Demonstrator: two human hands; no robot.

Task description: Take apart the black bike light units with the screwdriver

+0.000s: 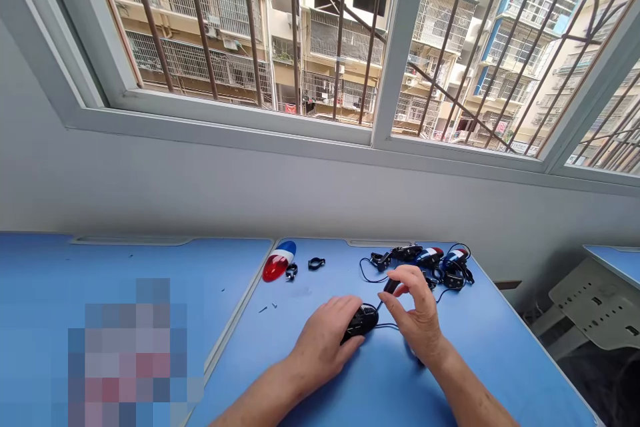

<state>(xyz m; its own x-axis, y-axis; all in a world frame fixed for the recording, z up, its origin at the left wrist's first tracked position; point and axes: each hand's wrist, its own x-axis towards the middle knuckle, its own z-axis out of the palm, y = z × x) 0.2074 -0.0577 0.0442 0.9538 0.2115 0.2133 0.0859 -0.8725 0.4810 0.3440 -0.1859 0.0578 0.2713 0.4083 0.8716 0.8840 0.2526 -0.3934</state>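
Observation:
My left hand [327,333] is closed around a black oval housing [365,320], which it holds on the blue desk. Thin black cable [387,326] runs from the housing toward the right. Just above that, my right hand [419,317] pinches a small dark piece [392,285] between thumb and index finger; its exact kind is unclear. A dark object [414,355] is partly hidden beneath my right wrist. Farther back lies a glossy red, white and blue oval cover [280,261]. Close to it are a small black clamp [291,271] and a black ring clamp [316,263].
Two small screws [267,308] lie left of my hands. At the back right sit several black parts with cables and tricolour covers [456,257]. A second blue desk [150,260] adjoins on the left, partly pixelated. Behind are a wall and barred windows.

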